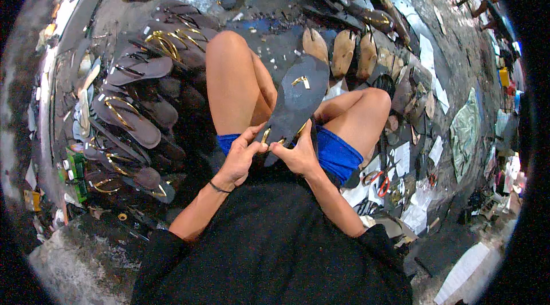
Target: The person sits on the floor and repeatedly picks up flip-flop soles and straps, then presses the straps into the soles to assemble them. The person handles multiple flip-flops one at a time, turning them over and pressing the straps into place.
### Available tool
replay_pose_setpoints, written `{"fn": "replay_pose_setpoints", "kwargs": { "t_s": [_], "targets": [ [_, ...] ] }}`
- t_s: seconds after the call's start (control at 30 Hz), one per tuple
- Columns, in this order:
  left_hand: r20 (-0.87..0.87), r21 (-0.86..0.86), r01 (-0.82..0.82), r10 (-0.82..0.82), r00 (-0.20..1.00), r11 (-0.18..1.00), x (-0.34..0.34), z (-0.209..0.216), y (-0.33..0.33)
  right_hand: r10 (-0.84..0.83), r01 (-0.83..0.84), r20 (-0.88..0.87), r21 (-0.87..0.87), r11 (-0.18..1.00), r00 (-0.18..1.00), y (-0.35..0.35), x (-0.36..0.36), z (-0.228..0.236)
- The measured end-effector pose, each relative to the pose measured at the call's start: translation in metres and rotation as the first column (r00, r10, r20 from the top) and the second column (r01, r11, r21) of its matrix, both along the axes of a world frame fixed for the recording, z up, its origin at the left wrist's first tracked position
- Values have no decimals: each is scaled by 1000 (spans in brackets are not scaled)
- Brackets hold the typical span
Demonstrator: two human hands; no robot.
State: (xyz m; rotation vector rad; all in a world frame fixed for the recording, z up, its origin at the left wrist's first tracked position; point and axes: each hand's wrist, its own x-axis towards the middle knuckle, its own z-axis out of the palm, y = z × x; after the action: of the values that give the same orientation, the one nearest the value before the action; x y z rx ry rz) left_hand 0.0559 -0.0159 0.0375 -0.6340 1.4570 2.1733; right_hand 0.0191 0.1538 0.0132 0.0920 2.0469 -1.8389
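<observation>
A dark grey flip-flop sole (303, 96) lies between my knees, its near end in both my hands. My left hand (243, 155) grips the near left edge, the thumb pressed by a gold strap piece (266, 135). On the other side my right hand (300, 154) holds the sole, thumb pointing inward and a finger along the right edge. The two thumbs almost meet over the near end. A small gold piece with a white tag (301, 81) sits near the far end. What the fingers do underneath is hidden.
Dark sandals with gold straps (129, 122) are heaped at my left. Brown foot-shaped lasts (344, 53) stand beyond my right knee, and more dark footwear (338, 1) lies at the back. Red-handled scissors (382, 183), white scraps and a green cloth (465, 133) lie at right.
</observation>
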Motion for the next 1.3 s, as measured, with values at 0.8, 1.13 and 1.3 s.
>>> {"fn": "replay_pose_setpoints", "kwargs": {
  "t_s": [0.8, 1.13, 1.3],
  "targets": [
    [-52, 796, -228, 438, 897, 561, -135, 4, -75, 125, 69, -415, 422, 904, 901, 36, -128, -48],
    [-485, -259, -31, -103, 868, 965, -87, 33, -49, 627, -560, -596, 328, 761, 502, -28, -218, 65],
    [-592, -679, -586, 142, 793, 441, -77, 85, -164, 469, 15, -492, 702, 712, 733, -19, -325, 10]
  ]
}}
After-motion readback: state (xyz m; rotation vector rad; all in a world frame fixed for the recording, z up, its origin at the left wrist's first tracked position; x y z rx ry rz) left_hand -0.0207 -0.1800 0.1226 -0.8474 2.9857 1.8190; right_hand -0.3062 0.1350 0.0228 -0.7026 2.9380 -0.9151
